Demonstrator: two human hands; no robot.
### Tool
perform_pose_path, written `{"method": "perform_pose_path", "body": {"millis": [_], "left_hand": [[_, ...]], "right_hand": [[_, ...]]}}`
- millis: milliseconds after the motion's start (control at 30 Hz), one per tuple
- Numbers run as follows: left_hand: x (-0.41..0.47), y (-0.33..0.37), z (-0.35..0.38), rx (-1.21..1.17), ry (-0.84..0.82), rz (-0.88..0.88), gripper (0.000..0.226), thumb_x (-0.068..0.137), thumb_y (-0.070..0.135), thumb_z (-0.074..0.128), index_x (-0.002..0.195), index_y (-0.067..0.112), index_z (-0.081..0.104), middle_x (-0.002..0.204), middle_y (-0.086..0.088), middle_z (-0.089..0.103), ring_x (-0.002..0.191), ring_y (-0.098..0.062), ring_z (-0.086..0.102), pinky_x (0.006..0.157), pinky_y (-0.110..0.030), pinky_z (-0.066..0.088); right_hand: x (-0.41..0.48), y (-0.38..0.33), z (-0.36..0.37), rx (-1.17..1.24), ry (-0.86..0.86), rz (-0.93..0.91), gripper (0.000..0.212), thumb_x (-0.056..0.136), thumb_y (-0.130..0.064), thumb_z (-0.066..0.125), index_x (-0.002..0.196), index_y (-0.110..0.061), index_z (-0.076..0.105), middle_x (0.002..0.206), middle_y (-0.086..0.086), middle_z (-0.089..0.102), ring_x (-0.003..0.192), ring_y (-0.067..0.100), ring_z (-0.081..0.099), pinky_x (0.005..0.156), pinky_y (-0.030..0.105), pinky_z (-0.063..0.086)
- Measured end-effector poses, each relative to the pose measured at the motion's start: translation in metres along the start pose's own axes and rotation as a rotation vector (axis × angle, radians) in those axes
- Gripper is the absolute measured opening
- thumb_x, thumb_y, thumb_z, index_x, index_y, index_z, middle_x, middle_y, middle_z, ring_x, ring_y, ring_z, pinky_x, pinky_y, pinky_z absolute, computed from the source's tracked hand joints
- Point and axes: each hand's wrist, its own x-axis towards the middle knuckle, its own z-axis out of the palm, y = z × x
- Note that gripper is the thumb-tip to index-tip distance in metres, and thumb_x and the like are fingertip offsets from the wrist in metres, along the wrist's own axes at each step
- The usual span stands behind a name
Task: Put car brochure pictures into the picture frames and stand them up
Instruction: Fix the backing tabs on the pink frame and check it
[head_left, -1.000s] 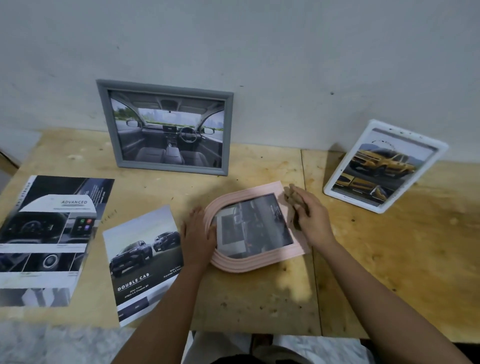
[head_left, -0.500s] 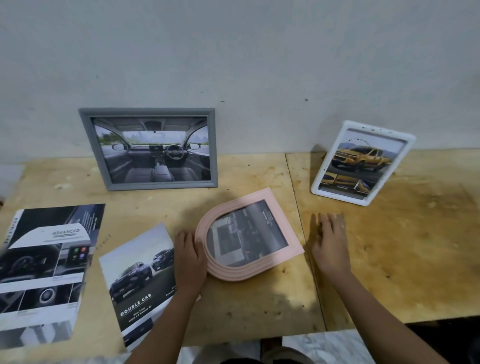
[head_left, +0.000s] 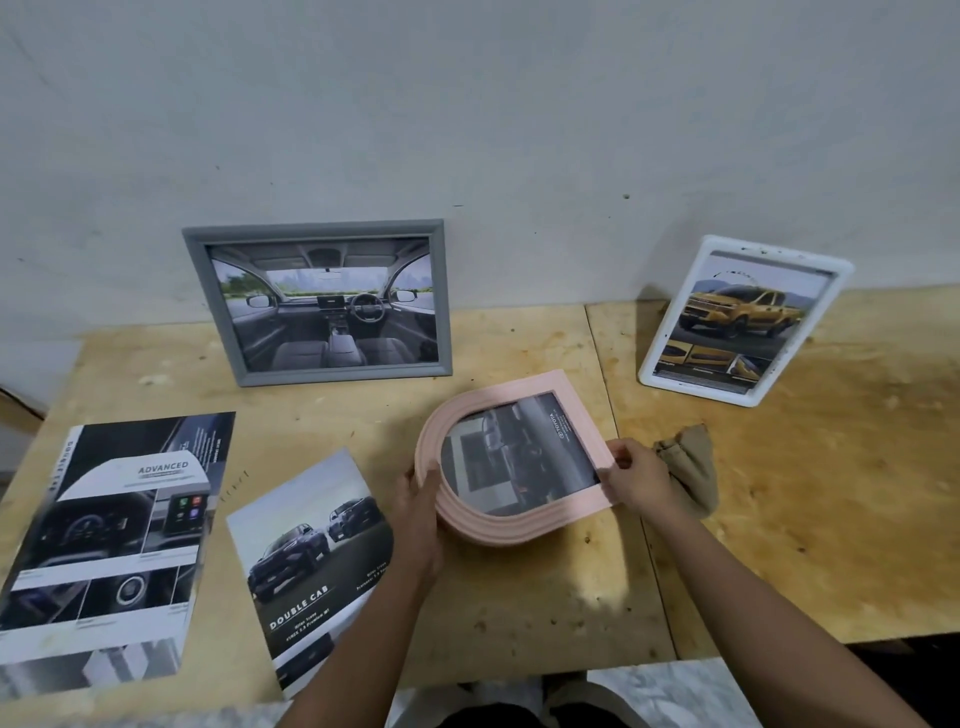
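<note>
A pink arched picture frame (head_left: 498, 522) with a dark car picture inside is at the table's middle, its near side lifted off the wood. My left hand (head_left: 418, 501) grips its rounded left end. My right hand (head_left: 641, 475) pinches its right corner. A grey frame (head_left: 322, 301) with a car-interior picture leans on the wall at the back. A white frame (head_left: 743, 319) with a yellow truck picture stands tilted at the back right.
Two loose brochure pages lie on the wooden table (head_left: 831, 493): a "Double Cab" page (head_left: 306, 561) beside my left arm and an "Advanced" page (head_left: 119, 535) at the far left. A brown cloth (head_left: 691, 462) lies behind my right hand. The table edge runs along the bottom.
My right hand put down the cloth, rested flat on the table, then took the pink frame's right corner. Both hands now hold the frame, and it has tilted up.
</note>
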Motion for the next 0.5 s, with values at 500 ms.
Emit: {"method": "perform_pose_path", "body": {"millis": [500], "left_hand": [[0.038,0.071,0.028,0.000,-0.447,-0.010,0.066,0.090,0.057,0.043,0.130,0.004,0.052,0.123,-0.022,0.059,0.114,-0.041,0.055,0.095,-0.053,0.047]], "right_hand": [[-0.020,-0.011,-0.030,1.061,-0.363,0.230,0.024,0.088,0.006,0.052,0.108,-0.007,0.049,0.087,0.011,0.072,0.069,0.017,0.071,0.063,0.027,0.059]]}}
